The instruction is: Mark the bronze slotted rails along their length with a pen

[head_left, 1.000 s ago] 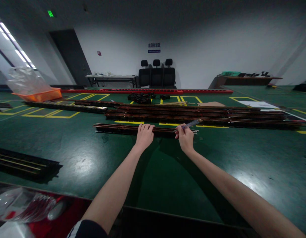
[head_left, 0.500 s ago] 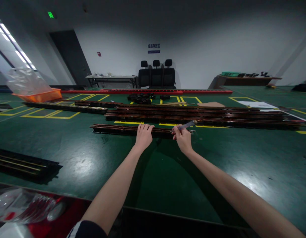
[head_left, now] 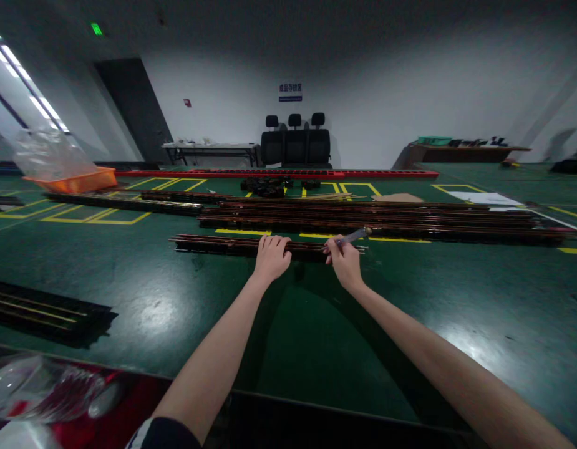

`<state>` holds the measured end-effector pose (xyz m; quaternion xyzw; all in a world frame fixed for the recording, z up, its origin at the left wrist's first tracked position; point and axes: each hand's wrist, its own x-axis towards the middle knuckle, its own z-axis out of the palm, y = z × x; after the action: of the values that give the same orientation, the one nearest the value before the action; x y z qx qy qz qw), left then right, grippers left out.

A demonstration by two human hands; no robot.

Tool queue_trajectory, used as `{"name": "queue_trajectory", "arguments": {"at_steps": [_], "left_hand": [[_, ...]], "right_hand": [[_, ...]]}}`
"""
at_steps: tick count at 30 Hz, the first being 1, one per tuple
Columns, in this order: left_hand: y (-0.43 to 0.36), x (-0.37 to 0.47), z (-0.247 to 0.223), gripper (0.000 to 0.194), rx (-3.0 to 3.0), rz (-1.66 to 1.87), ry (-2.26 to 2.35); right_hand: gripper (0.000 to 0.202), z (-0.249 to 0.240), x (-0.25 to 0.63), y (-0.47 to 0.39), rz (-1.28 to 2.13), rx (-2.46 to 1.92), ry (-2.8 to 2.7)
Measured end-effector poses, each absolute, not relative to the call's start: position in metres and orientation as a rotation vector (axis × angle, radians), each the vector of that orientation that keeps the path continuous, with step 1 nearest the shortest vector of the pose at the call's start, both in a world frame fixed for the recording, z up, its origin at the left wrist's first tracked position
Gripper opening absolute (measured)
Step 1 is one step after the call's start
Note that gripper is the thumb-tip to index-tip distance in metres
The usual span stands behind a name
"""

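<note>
Press the strips (head_left: 213, 243) evenly with the left hand (head_left: 272, 259) and guide the pen (head_left: 356, 236), pinched in the right hand (head_left: 347, 265), with a light touch. The strips lie on the table (head_left: 176, 280), beneath the left fingers and beside the right; whether the left grips or merely rests, I cannot tell

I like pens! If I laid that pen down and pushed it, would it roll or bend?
The pen would probably roll, since it looks round. It seems stiff, sticking out straight from the right hand. It's likely light, being so slim.
</note>
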<state>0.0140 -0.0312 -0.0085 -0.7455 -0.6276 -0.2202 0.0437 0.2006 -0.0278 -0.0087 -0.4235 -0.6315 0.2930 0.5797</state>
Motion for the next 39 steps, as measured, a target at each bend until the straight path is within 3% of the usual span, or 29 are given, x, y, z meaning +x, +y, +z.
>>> {"name": "queue_trajectory", "arguments": {"at_steps": [11,39], "left_hand": [[-0.0322,0.0151,-0.0081,0.046,-2.253,-0.657,-1.869],[-0.0305,0.0156,-0.0129,0.041,-2.209,-0.694,-1.836]], "right_hand": [[0.053,-0.0092,0.2008,-0.0273,0.7,-0.987,-1.47],[0.049,-0.0088,0.2004,-0.0268,0.713,-1.015,-1.463]]}}
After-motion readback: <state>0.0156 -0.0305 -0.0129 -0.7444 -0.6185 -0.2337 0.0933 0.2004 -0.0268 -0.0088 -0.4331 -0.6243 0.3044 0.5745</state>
